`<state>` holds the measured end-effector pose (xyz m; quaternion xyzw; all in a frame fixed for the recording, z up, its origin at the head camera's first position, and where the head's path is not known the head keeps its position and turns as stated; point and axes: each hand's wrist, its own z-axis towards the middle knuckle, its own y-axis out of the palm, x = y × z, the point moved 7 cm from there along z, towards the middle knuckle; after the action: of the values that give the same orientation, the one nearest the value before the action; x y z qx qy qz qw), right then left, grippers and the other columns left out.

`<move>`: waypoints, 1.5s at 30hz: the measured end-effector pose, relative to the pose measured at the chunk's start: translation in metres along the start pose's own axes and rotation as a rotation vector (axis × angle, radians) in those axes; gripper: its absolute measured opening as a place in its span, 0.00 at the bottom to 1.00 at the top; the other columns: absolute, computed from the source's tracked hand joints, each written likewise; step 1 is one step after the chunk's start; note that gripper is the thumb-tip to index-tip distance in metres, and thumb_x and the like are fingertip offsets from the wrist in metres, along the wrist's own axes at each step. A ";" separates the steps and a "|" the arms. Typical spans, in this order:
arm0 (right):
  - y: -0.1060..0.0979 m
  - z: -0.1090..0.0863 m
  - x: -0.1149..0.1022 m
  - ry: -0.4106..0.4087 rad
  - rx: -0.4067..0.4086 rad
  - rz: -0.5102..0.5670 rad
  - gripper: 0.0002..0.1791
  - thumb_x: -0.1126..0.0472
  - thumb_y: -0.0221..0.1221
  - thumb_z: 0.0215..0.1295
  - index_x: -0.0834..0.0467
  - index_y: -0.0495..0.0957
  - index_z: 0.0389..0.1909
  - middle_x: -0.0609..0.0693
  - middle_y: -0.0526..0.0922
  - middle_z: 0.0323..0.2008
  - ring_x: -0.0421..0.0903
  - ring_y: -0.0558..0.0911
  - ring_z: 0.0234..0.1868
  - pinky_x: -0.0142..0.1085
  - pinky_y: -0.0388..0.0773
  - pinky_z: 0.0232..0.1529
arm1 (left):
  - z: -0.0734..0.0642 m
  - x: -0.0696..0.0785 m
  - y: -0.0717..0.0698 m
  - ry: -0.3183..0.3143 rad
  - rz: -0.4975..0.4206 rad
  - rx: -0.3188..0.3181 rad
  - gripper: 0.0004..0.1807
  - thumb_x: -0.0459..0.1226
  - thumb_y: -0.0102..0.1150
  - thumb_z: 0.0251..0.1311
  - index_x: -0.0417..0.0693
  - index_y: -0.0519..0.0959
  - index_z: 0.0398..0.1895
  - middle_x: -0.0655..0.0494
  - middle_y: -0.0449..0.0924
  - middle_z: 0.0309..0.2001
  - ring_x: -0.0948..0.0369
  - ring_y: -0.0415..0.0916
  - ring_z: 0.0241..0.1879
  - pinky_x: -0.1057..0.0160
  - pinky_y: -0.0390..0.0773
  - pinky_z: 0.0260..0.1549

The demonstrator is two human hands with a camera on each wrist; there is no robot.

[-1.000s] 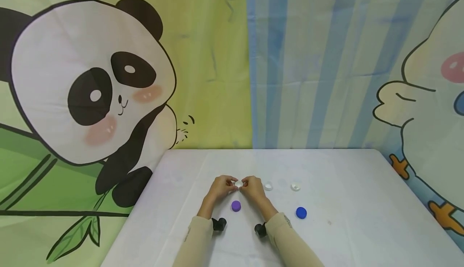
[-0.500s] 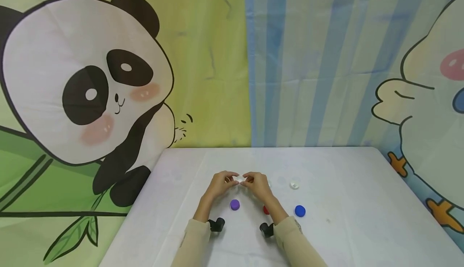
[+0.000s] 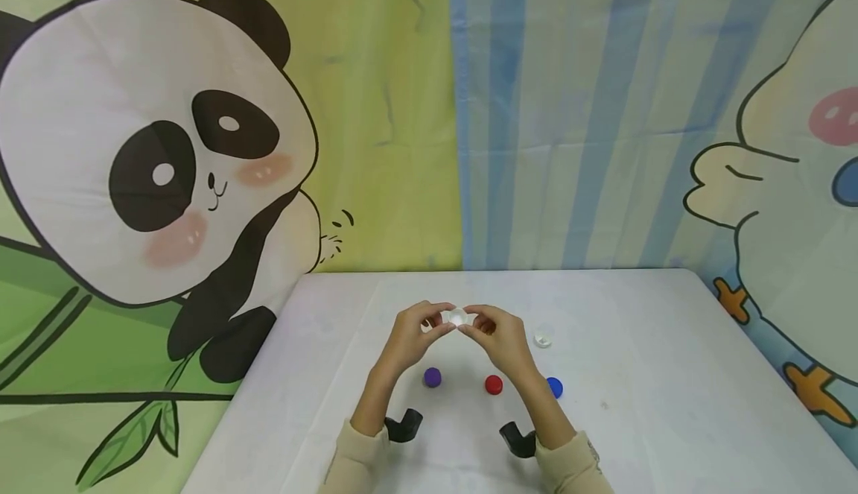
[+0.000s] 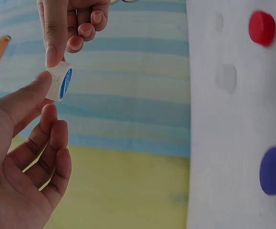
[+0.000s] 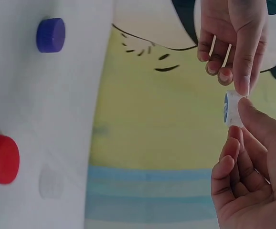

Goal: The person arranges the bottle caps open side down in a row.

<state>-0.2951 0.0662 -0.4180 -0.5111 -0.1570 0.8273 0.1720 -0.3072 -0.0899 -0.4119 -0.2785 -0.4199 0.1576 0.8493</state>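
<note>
A small white bottle cap (image 3: 458, 317) with a blue printed face (image 4: 66, 83) is held up between my two hands, above the table. My left hand (image 3: 412, 336) pinches its left side with thumb and index finger. From the opposite side, my right hand (image 3: 504, 339) pinches it the same way. In the right wrist view the cap (image 5: 232, 109) is partly covered by fingertips, and the other fingers of both hands curl loosely below it.
On the white table (image 3: 637, 419) lie a purple cap (image 3: 432, 377), a red cap (image 3: 494, 384) and a blue cap (image 3: 554, 387) partly behind my right forearm. Farther back sits a white cap (image 3: 542, 340). A pale translucent cap (image 5: 50, 182) shows in the right wrist view.
Both hands have lifted the white cap up from the tabletop and shifted slightly right. The red cap, earlier covered by my right arm, now shows; the translucent cap is hidden in the head view.
</note>
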 end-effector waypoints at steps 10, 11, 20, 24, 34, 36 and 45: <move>-0.042 -0.049 -0.035 -0.168 0.072 -0.152 0.17 0.51 0.66 0.47 0.47 0.79 0.41 0.33 0.71 0.21 0.35 0.68 0.24 0.27 0.66 0.25 | -0.027 0.059 0.003 0.144 -0.029 0.028 0.15 0.44 0.61 0.52 0.56 0.79 0.44 0.68 0.68 0.25 0.70 0.66 0.27 0.73 0.68 0.25; -0.044 -0.054 -0.036 -0.179 0.072 -0.154 0.17 0.51 0.66 0.47 0.47 0.79 0.41 0.32 0.70 0.21 0.36 0.68 0.24 0.27 0.66 0.25 | -0.031 0.063 0.004 0.157 -0.035 0.029 0.15 0.44 0.61 0.52 0.56 0.79 0.44 0.68 0.68 0.25 0.71 0.65 0.28 0.73 0.68 0.25; -0.051 -0.087 -0.047 -0.305 0.052 -0.152 0.16 0.55 0.66 0.48 0.48 0.78 0.41 0.33 0.72 0.24 0.33 0.66 0.26 0.22 0.62 0.27 | -0.061 0.081 0.013 0.207 -0.084 0.058 0.15 0.43 0.62 0.51 0.54 0.79 0.43 0.64 0.69 0.24 0.69 0.66 0.27 0.75 0.67 0.24; -0.050 -0.092 -0.046 -0.330 0.057 -0.162 0.18 0.55 0.67 0.47 0.48 0.78 0.42 0.32 0.72 0.24 0.33 0.65 0.26 0.21 0.61 0.26 | -0.066 0.092 0.009 0.231 -0.100 0.086 0.16 0.37 0.65 0.47 0.48 0.79 0.42 0.60 0.70 0.23 0.65 0.69 0.26 0.76 0.68 0.28; -0.048 -0.098 -0.043 -0.359 0.068 -0.142 0.20 0.57 0.67 0.46 0.49 0.78 0.43 0.32 0.72 0.24 0.34 0.65 0.25 0.20 0.60 0.27 | -0.072 0.089 0.014 0.247 -0.091 0.086 0.16 0.38 0.65 0.47 0.48 0.79 0.42 0.61 0.69 0.22 0.65 0.68 0.26 0.76 0.67 0.26; -0.048 -0.098 -0.042 -0.357 0.068 -0.143 0.20 0.57 0.67 0.46 0.49 0.78 0.43 0.32 0.72 0.24 0.35 0.65 0.25 0.20 0.60 0.27 | -0.072 0.083 0.017 0.254 -0.089 0.084 0.16 0.40 0.64 0.48 0.50 0.79 0.43 0.62 0.70 0.23 0.66 0.68 0.26 0.75 0.68 0.26; -0.047 -0.098 -0.041 -0.355 0.072 -0.154 0.19 0.57 0.67 0.47 0.48 0.78 0.44 0.32 0.71 0.24 0.33 0.65 0.25 0.21 0.60 0.27 | -0.069 0.101 0.007 0.262 -0.096 0.077 0.15 0.34 0.65 0.46 0.45 0.79 0.41 0.58 0.70 0.22 0.63 0.68 0.25 0.79 0.65 0.27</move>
<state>-0.1836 0.0983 -0.4068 -0.3370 -0.1938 0.8941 0.2226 -0.1917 -0.0569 -0.3867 -0.2437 -0.3120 0.0951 0.9133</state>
